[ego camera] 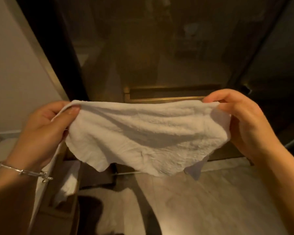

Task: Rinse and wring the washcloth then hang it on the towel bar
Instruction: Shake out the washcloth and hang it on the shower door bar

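Head view: a person stretches a white, crinkled terry washcloth (148, 133) between two bare hands in front of a dark glass door, just short of a slim brass-coloured towel bar (166, 99) mounted across it. The left hand (46, 129) pinches the cloth's upper left corner between thumb and fingers; the right hand (241, 119) has its grip closed on the upper right corner. The top edge runs nearly taut, level with the bar and partly hiding it, while the lower edge sags in ragged waves above the pale floor. A thin silver bracelet (25, 172) circles the left wrist.

The cloth looks soft, limp and light, creased as if already wrung, though likely still damp and a little clingy. Held by its two top corners it should drape evenly; folding its middle over the bar appears the surest hang.
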